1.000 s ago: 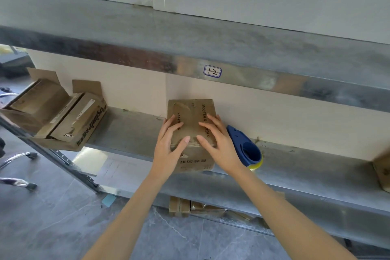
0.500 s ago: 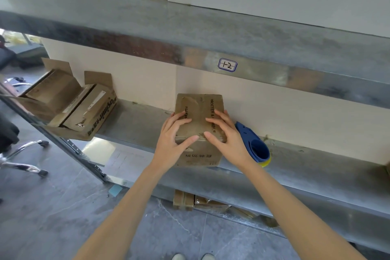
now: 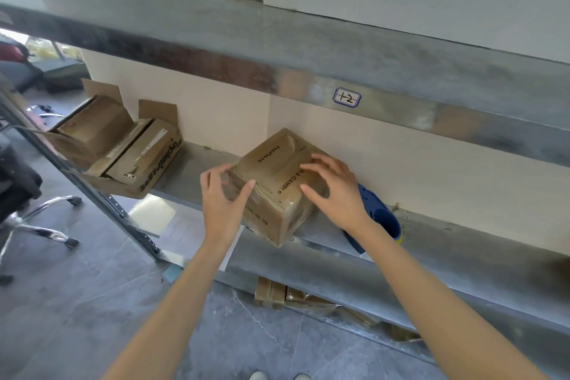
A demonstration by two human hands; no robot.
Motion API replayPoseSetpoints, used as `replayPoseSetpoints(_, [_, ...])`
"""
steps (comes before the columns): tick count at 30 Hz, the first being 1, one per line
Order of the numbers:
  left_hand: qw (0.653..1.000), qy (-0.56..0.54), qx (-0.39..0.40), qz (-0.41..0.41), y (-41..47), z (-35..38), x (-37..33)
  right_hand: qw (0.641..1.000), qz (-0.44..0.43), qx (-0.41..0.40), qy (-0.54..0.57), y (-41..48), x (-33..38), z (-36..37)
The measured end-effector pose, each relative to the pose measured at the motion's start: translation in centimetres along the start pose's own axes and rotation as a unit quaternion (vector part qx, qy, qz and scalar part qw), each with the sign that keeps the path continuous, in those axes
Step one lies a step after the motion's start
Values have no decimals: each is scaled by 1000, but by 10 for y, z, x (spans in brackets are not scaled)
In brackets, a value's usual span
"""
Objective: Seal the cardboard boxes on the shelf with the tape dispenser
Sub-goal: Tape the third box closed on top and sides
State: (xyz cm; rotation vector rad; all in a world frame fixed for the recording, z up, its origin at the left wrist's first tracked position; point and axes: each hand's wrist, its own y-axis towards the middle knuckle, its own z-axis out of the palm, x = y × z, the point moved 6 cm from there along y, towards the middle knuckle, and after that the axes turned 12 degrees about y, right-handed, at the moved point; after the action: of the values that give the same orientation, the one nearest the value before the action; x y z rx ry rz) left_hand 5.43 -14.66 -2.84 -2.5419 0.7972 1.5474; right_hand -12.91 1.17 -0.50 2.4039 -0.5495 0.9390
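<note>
A small brown cardboard box (image 3: 274, 176) with black print sits turned at an angle on the metal shelf (image 3: 447, 244), one corner past the front edge. My left hand (image 3: 223, 194) grips its left side with thumb on top. My right hand (image 3: 334, 188) rests on its top right, fingers spread. A blue tape dispenser (image 3: 381, 216) with a yellow rim lies on the shelf just right of the box, partly hidden by my right wrist.
Two open cardboard boxes (image 3: 123, 148) with raised flaps sit at the shelf's left end. An upper shelf (image 3: 308, 71) with a "12" label (image 3: 347, 98) hangs overhead. Flat cardboard (image 3: 277, 293) lies under the lower shelf. An office chair base (image 3: 40, 225) stands on the floor at left.
The box has been rotated from square-on to diagonal and drawn toward the shelf's front edge. My left hand shifted to its left side, my right hand toward its right.
</note>
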Motion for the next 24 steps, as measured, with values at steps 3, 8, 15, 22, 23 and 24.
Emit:
replayPoseSetpoints(3, [1000, -22, 14, -15, -9, 7, -3, 994, 96, 44, 10, 14, -17, -1])
replayPoseSetpoints(8, [996, -64, 52, -22, -16, 11, -1, 990, 129, 8, 60, 3, -17, -7])
replayPoseSetpoints(15, [990, -54, 129, -35, 12, 18, -13, 990, 121, -62, 35, -23, -13, -17])
replayPoseSetpoints(22, [995, 43, 82, 30, 25, 36, -27, 988, 129, -89, 0, -8, -8, -24])
replayPoseSetpoints(23, [996, 48, 70, 38, 29, 37, -29, 988, 132, -81, 19, -4, -8, -21])
replayPoseSetpoints(24, [995, 53, 69, 50, 31, 39, -31, 988, 134, -68, 40, 0, -8, -17])
